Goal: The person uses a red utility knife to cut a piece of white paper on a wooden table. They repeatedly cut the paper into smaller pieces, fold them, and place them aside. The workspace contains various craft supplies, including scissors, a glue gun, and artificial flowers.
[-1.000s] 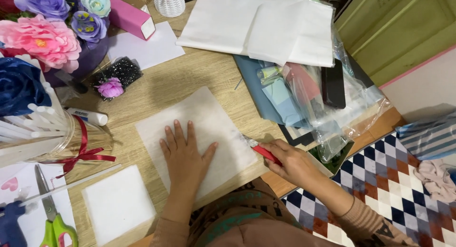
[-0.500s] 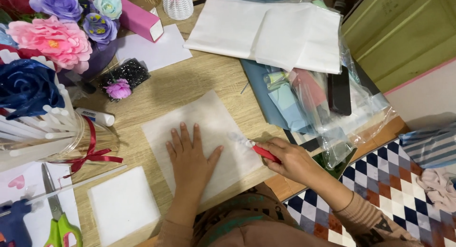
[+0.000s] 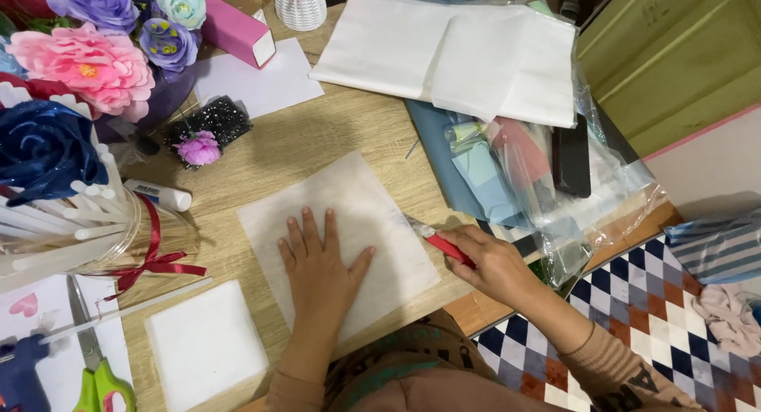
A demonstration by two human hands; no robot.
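Your L hand lies flat, pinning white sheet; R hand w/ grip clamped on red cutter, blade at sheet's 3 o'clock edge.

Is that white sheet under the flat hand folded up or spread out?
Spread out: the white sheet lies flat on the table, pressed by the left hand.

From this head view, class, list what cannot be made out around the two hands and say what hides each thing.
- Red-handled craft knife: its rear handle is wrapped by the right hand; the blade tip is too small to judge.
- Square white tissue sheet: its middle is covered by the flat left hand.
- Green-handled scissors: cut off by the bottom edge.
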